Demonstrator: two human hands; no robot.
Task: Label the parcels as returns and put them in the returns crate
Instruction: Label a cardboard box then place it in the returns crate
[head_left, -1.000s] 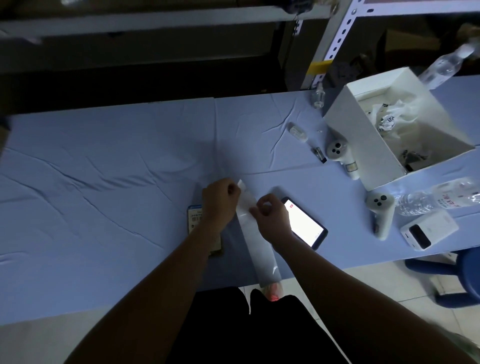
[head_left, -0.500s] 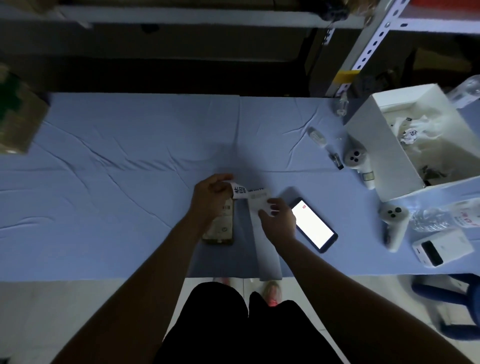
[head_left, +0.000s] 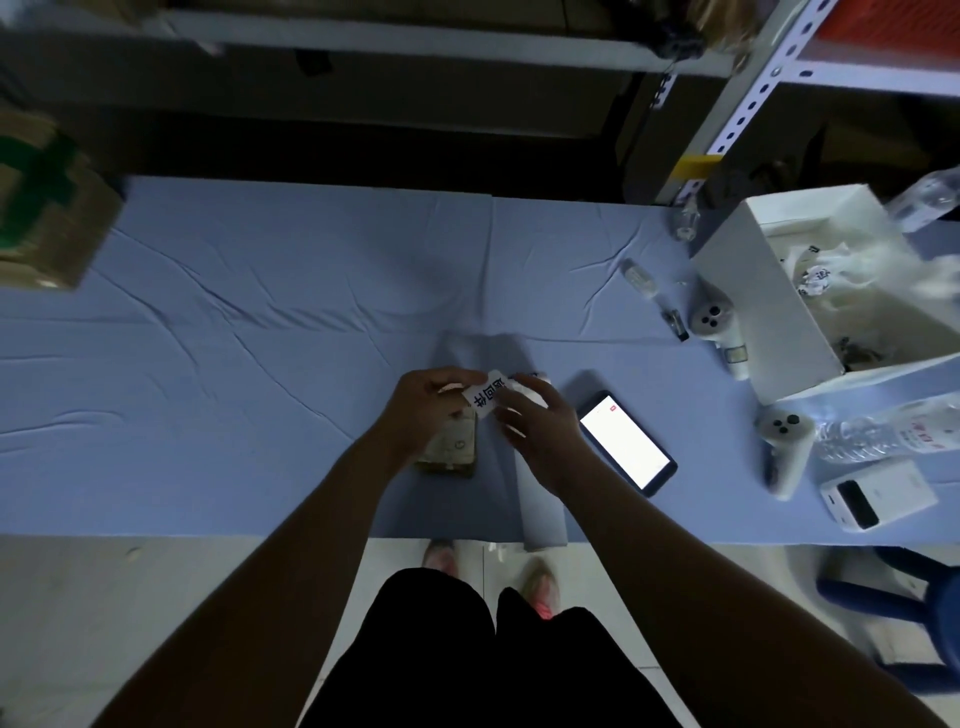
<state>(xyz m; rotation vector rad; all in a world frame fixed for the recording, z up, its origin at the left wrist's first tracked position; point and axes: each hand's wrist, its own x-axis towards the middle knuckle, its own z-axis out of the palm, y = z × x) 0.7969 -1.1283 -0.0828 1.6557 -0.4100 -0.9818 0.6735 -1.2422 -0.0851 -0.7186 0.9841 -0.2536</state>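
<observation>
Hanging just above the parcel, the label sits between both hands, printed side up, not yet stuck down. The left hand pinches its left edge, fingers curled tight, palm partly covering the small brown parcel lying flat on the worktop. The right hand curls its fingers round the top of the backing strip, right against the label's other end.

Here's the danger: a bare sticky face held this loosely could fold onto itself or grab a fingertip, and then it's spoiled. The parcel is half hidden under the left hand, so the label may well land crooked or creased, or hang over an edge. Nothing pins that parcel, and on this wrinkled cloth a sideways press could slide it. The strip trails over the worktop's near edge, so one tug might drag it off to the floor. The lit phone lies just beside the right wrist, easy to knock. Dim light won't help the aim either.
</observation>
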